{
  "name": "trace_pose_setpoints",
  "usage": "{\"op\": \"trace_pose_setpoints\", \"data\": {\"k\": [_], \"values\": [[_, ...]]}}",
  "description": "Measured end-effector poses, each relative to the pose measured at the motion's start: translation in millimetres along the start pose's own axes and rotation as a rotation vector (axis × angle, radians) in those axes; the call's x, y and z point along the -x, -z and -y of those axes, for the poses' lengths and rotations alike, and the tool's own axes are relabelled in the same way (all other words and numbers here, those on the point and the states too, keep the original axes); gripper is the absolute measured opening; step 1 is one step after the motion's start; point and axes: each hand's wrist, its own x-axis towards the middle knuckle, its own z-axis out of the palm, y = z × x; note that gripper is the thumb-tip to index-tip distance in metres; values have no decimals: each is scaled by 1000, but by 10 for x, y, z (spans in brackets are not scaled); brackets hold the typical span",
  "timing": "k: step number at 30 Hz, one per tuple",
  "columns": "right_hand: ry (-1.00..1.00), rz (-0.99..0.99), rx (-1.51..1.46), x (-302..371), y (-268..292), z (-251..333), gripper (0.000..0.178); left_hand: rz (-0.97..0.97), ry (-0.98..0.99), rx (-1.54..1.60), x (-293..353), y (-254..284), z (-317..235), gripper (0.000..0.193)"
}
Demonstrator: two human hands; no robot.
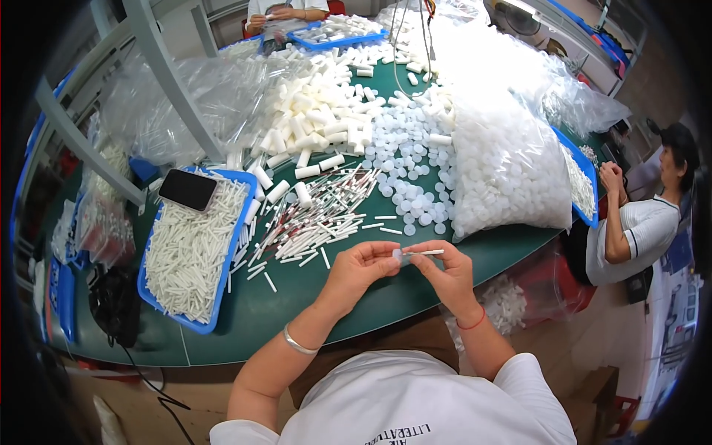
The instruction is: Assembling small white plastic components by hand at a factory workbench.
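Observation:
Above the near edge of the green table (386,293), my two hands almost meet. My left hand (362,273) pinches a small translucent white round cap (397,254) between thumb and fingertips. A thin white stick (429,253) is gripped by my right hand (449,276), its inner end pointing at the cap. Whether stick and cap touch is too small to tell. Just beyond my hands lies a loose pile of thin white and reddish sticks (330,204). Many translucent caps (415,167) are scattered behind it.
White foam-like cylinders (311,115) heap up farther back. A bulging clear bag of caps (508,167) stands at right. On the left, a blue tray (199,325) of short white sticks carries a phone (188,190). Metal posts (170,81) rise there. Co-workers sit at right (641,230) and far side.

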Motion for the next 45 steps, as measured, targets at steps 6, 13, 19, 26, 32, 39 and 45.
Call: {"op": "trace_pose_setpoints", "data": {"k": [6, 13, 19, 26, 32, 39, 45], "values": [[-171, 9, -200, -55, -115, -45, 12, -24, -3, -1, 8, 40, -26, 29], [-256, 6, -460, -254, -274, -57, 14, -228, -352, -319, -45, 18, -1, 21], [-258, -19, -497, -508, -365, -104, 15, -368, -516, -389, -185, 31, -82, 21], [-245, -24, -506, -959, -333, -21, 13, -449, -629, -1228, -864, 724, -649, 20], [-228, 1, -547, -1018, -351, -108, 15, -504, -286, -1945, -1271, 1401, -782, 15], [-212, -32, -438, -999, -346, -231, 15, -469, -638, -1315, -891, 1216, -837, 24], [-50, 131, -315, -894, -537, 6, 14, -401, -558, -913, -280, 716, -716, 27]]}}
